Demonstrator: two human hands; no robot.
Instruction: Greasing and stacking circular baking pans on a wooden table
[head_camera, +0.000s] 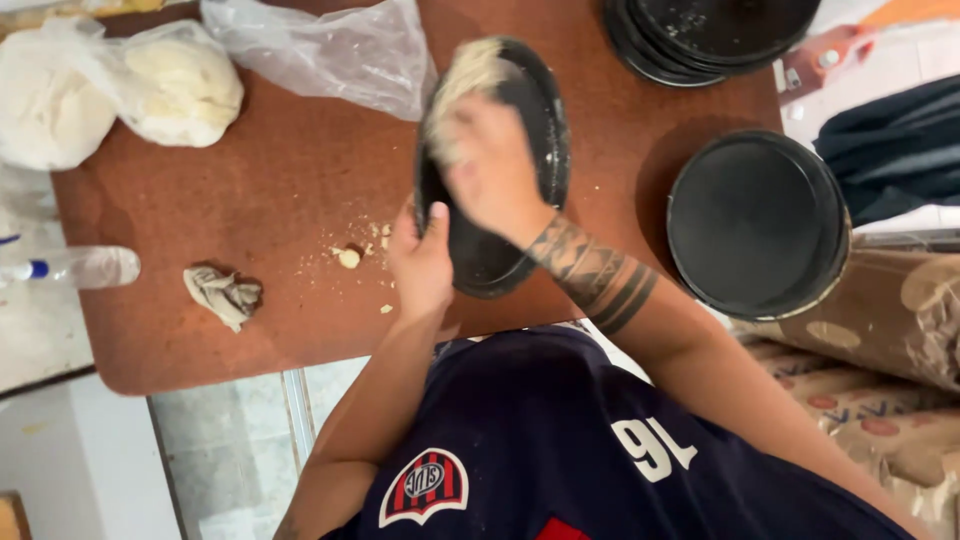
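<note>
Black and round, the shallow pan (505, 235) is tilted up on edge over the near side of the brown wooden table (290, 170), its hollow face turned toward my right. My left hand (420, 262) grips it at the lower left rim, thumb up against the edge and fingers wrapped behind, closed firmly on the metal. My right hand (492, 165) is pressed into the pan's inside, blurred, and it has hold of a pale, crumbly wad (462, 85) that sits against the upper part of the pan; I cannot tell exactly how far those fingers are curled, but they are folded around the wad rather than spread flat.

Just left of the pan, small pale crumbs (352, 255) lie scattered on the wood. Further left lies a crumpled greyish rag (224, 294), well apart from my hands. At the far left corner sit lumps of white dough in clear plastic (150, 85), with an empty clear bag (330, 50) beside them. A clear plastic bottle (85, 267) lies on its side at the table's left edge.

To my right, another black round pan (755, 225) rests flat on a stack of the same kind, and a second stack of black pans (710, 35) stands at the far edge. Brown paper sacks (880, 330) are piled at the right.
</note>
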